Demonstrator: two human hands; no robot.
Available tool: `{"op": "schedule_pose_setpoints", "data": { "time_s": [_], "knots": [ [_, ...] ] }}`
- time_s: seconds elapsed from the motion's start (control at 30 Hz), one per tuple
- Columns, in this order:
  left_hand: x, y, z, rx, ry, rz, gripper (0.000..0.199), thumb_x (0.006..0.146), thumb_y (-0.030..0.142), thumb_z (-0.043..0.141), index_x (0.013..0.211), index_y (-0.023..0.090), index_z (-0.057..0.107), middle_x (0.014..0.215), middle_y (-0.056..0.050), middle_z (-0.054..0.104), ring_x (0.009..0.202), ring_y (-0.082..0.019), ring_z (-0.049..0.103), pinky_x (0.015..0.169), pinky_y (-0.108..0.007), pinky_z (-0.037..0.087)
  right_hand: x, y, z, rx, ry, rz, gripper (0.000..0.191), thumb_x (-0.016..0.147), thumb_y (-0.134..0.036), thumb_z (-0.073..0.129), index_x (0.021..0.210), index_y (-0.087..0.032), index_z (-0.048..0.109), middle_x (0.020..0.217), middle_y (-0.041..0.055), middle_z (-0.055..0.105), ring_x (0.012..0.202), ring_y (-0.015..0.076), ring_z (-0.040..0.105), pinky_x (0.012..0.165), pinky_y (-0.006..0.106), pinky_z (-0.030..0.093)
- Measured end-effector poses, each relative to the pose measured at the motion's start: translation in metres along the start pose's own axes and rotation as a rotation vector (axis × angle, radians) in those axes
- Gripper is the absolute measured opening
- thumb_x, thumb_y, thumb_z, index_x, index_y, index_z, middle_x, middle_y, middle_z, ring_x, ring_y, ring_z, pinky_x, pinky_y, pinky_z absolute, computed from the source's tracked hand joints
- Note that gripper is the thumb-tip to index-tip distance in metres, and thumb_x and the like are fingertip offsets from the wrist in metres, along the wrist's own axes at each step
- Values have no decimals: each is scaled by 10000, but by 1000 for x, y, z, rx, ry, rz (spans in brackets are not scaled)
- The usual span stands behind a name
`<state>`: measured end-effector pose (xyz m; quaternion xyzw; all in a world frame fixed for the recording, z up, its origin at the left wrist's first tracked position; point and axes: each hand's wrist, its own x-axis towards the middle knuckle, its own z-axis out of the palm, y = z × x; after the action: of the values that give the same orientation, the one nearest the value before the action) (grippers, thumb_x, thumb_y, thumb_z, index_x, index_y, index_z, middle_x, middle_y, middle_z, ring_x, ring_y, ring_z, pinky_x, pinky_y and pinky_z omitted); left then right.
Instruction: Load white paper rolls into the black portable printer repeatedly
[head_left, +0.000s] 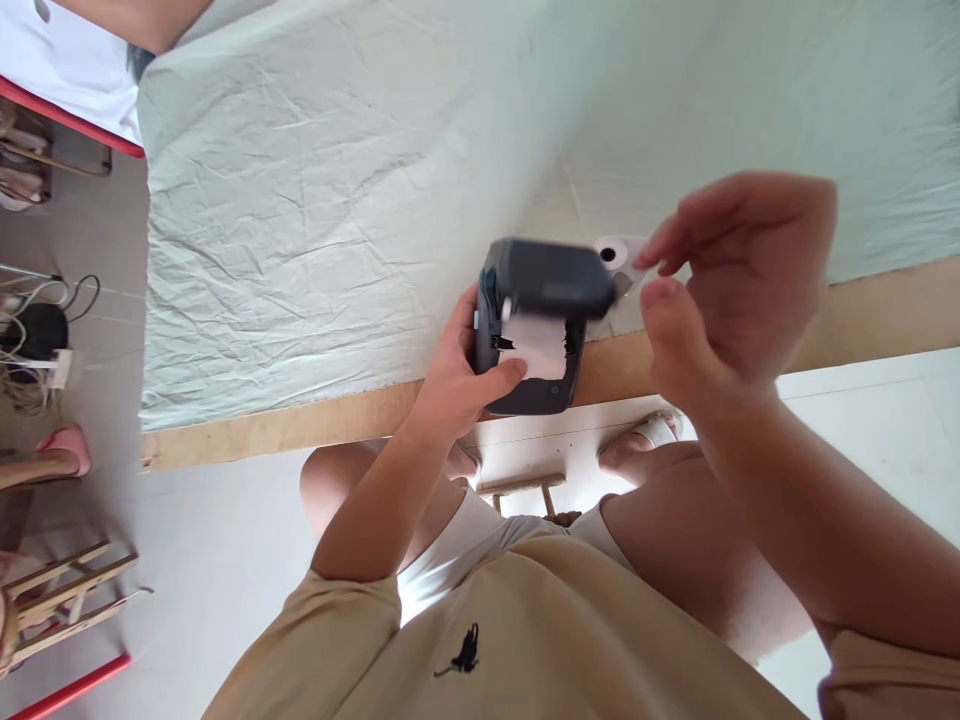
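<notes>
A dark label printer with its lid raised sits at the table's near edge. White paper lies inside it, over the front part. My left hand is closed around the printer's left side, its thumb pressing on the paper. To the right of the lid hovers my right hand, blurred by motion, with thumb and fingers apart and nothing visible between them. Just beyond those fingertips, a small white roll with a dark core lies on the cloth, partly hidden behind the lid.
A wrinkled pale green cloth covers the table, whose bare wooden edge faces me. Another person's arm shows at the top left. On the floor at left are tangled cables and a wooden stool.
</notes>
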<state>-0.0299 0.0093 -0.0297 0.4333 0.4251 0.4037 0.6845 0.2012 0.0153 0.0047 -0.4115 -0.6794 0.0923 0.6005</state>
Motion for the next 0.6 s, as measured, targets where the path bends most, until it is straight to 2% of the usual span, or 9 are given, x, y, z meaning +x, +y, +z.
{"op": "schedule_pose_setpoints", "data": {
  "time_s": [0.03,0.07,0.13,0.23,0.3,0.37,0.43,0.6],
  "knots": [
    [0,-1,-1,3,1,6,1069,620,466,1111,1544,303,598,1260,-69,824,1158,-331,825,941,-429,723,-1,-2,-1,44,-12,5,49,1061,-333,678,1074,-318,634,867,-13,674,699,175,660,627,353,492],
    [-1,-1,-1,1,2,11,1061,618,462,1117,1532,307,602,1312,-75,821,1206,-337,822,959,-426,725,-2,-5,-2,64,-67,45,138,1037,-279,703,948,-298,599,745,-42,598,597,142,557,573,326,428],
    [-2,-1,-1,-26,2,22,1027,640,476,1115,1514,317,601,1376,-80,816,1247,-345,822,967,-433,737,-3,-10,-5,71,-249,217,330,983,-215,750,771,-266,502,595,-75,462,503,104,379,505,305,303],
    [-4,1,1,-94,-10,42,931,706,570,1084,1473,308,624,1269,-75,836,1108,-336,853,887,-454,753,-6,-13,-7,94,-498,541,486,954,-319,795,654,-260,417,540,-67,402,507,99,310,480,314,227],
    [-5,4,4,-102,-4,23,876,733,629,1066,1432,296,655,1151,-64,838,985,-316,855,805,-441,746,-7,-12,-6,118,-582,675,532,940,-393,792,630,-265,379,541,-56,397,524,104,316,482,314,217],
    [-6,7,8,-90,34,-19,818,763,645,1046,1405,296,679,1085,-52,834,910,-295,845,745,-414,729,-8,-9,-4,111,-591,713,548,917,-403,793,626,-267,350,541,-58,374,530,107,317,487,308,214],
    [-8,10,12,-95,75,-44,747,799,625,1022,1390,304,698,1075,-48,836,882,-285,838,718,-401,716,-10,-6,-1,92,-565,688,549,896,-393,802,627,-268,340,534,-64,358,527,107,317,490,305,218],
    [-8,12,15,-81,121,-24,624,836,582,1001,1329,305,737,1074,-47,831,909,-295,852,743,-409,709,-15,0,4,63,-537,637,573,897,-371,836,649,-264,330,545,-82,345,540,90,299,491,285,216]
  ]
}}
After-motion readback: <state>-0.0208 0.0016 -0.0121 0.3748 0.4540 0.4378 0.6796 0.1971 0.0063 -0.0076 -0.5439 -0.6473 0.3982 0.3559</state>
